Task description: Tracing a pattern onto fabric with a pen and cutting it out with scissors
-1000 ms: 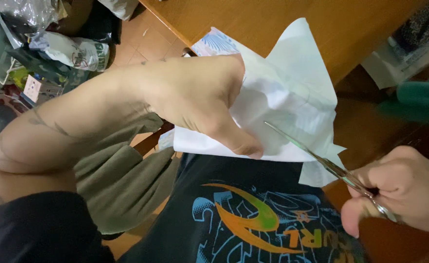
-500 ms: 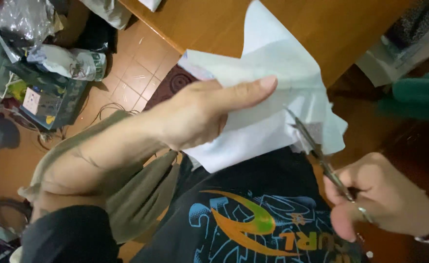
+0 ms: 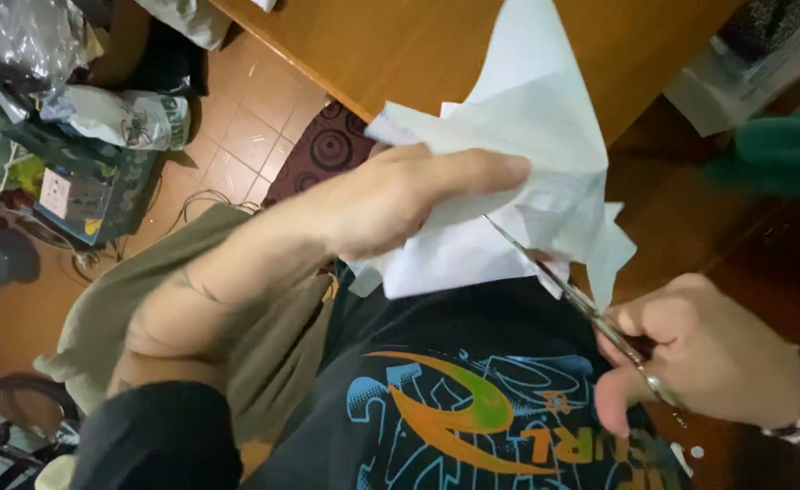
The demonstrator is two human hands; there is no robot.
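My left hand [image 3: 391,204] holds a folded sheet of white paper [image 3: 531,136] up in front of my chest, fingers stretched across its near face. My right hand [image 3: 699,354] grips a pair of metal scissors [image 3: 568,290], fingers through the handles. The thin blades point up and left, and their tips reach into the paper's lower edge just right of my left fingertips. The paper is creased and hangs in uneven flaps. Below both hands is my dark T-shirt [image 3: 454,408] with a blue and orange print.
A wooden table [image 3: 436,45] spans the top, its edge just behind the paper. A tiled floor at left holds plastic bags [image 3: 118,113], boxes and cables. A dark patterned mat [image 3: 323,150] lies below the table edge. A green object [image 3: 781,150] sits at right.
My left hand has turned the paper and stretched its fingers out flat across it. The scissors have moved deeper into the paper's lower edge. The view has shifted slightly.
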